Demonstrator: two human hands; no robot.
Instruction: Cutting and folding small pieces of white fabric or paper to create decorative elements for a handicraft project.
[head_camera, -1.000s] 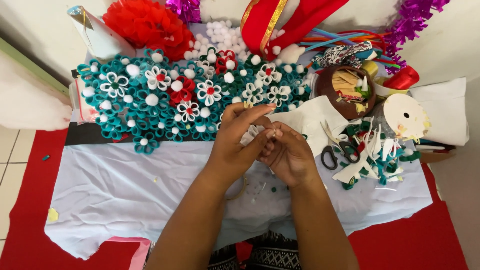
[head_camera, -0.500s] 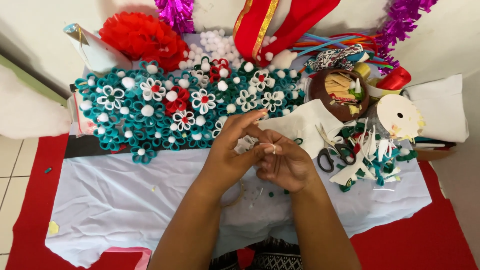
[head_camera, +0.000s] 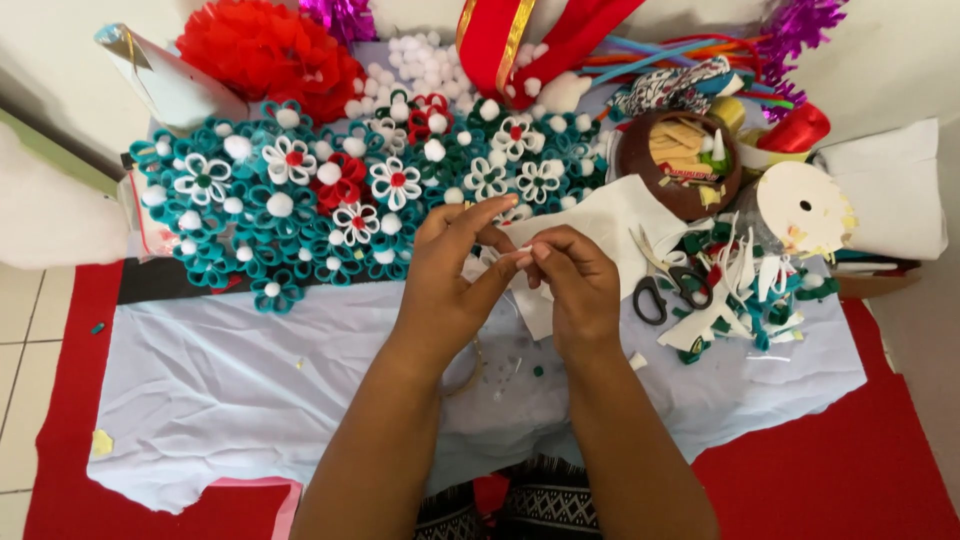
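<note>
We held a small white strip (head_camera: 520, 252) pinched between the fingertips of our left hand (head_camera: 450, 285) and right hand (head_camera: 578, 285), both closed narrowly on it — what material it was we could not tell. It looked light, soft and easily creased, best taken by its edges. Just beyond the pinch lay the white sheet (head_camera: 620, 215); the scissors (head_camera: 665, 290) were to its right.

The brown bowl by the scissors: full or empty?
Full. The brown bowl holds pale strips and small scraps heaped to its rim, beside the black-handled scissors.
</note>
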